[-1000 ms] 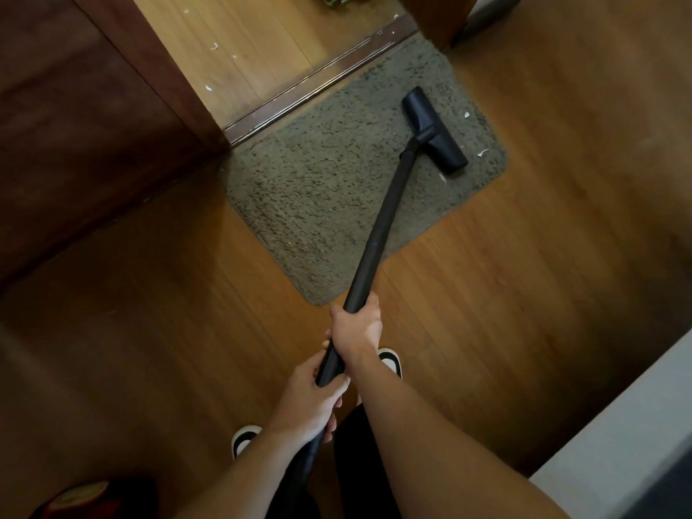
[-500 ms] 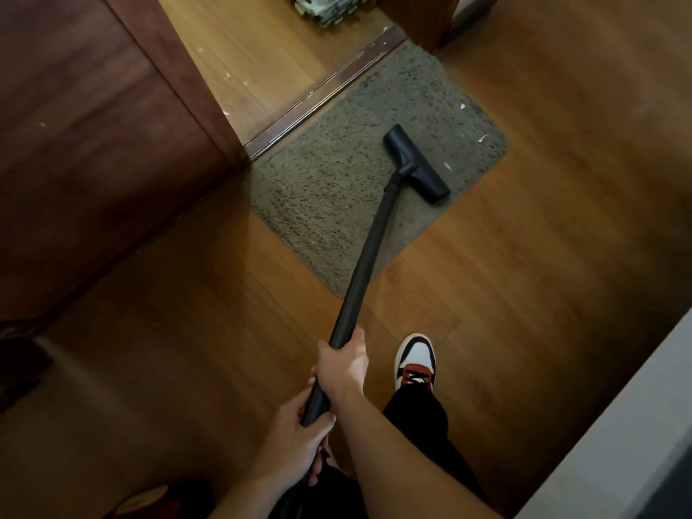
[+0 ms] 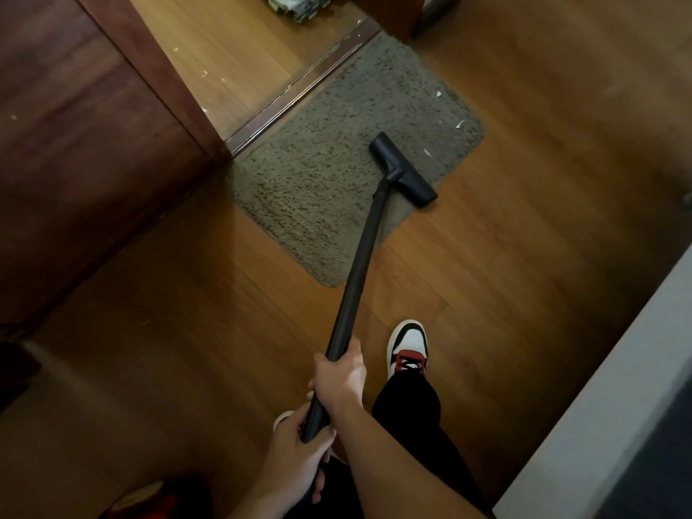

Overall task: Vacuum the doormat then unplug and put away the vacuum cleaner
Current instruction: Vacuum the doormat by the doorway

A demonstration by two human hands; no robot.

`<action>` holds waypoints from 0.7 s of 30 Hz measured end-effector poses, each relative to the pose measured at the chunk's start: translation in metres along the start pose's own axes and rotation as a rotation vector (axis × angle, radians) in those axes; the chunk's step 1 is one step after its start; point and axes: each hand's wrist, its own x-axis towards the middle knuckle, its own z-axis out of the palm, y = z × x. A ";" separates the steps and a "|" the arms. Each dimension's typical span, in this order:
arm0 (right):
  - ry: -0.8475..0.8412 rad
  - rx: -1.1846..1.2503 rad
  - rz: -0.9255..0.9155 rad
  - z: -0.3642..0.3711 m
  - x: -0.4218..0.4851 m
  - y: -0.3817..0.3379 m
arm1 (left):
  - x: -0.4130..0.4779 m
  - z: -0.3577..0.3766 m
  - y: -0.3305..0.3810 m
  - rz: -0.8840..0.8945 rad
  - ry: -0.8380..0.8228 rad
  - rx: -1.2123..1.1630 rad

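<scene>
A grey-brown shaggy doormat [image 3: 329,174] lies on the wooden floor in front of a doorway. The black floor head [image 3: 402,170] of the vacuum cleaner rests on the mat's near right edge. Its black wand [image 3: 365,256] slants down toward me. My right hand [image 3: 339,376] grips the wand higher up. Just below it, my left hand [image 3: 299,458] grips the wand's lower end. White scraps [image 3: 438,93] lie on the mat's far right part. The vacuum's body and cord are out of view.
A dark wooden door [image 3: 75,144] stands open at the left beside a metal threshold strip [image 3: 299,84]. My right shoe [image 3: 408,346] is on the floor near the wand. A white ledge [image 3: 606,387] runs along the right. A red object [image 3: 149,500] sits at the bottom left.
The floor head has been pulled back across the mat from its far right part to its near edge. The view has shifted back, and my right foot stepped forward.
</scene>
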 end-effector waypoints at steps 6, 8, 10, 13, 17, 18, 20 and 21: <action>-0.009 0.009 -0.012 -0.023 0.023 -0.015 | 0.014 0.024 0.018 0.018 0.034 0.049; -0.008 0.005 -0.006 -0.034 0.035 -0.023 | 0.023 0.037 0.027 0.008 0.035 0.045; -0.006 -0.009 -0.010 -0.047 0.047 -0.031 | 0.033 0.050 0.036 0.004 0.047 0.051; -0.001 -0.023 -0.020 -0.065 0.065 -0.041 | 0.044 0.071 0.049 0.012 0.058 0.046; 0.001 -0.031 -0.031 -0.085 0.085 -0.057 | 0.056 0.093 0.072 0.026 0.071 0.034; 0.004 -0.034 -0.031 -0.089 0.090 -0.061 | 0.060 0.098 0.078 0.024 0.072 0.032; 0.014 -0.046 -0.033 -0.098 0.100 -0.072 | 0.068 0.106 0.091 0.028 0.070 0.030; 0.019 -0.047 -0.034 -0.103 0.106 -0.078 | 0.073 0.111 0.097 0.035 0.067 0.028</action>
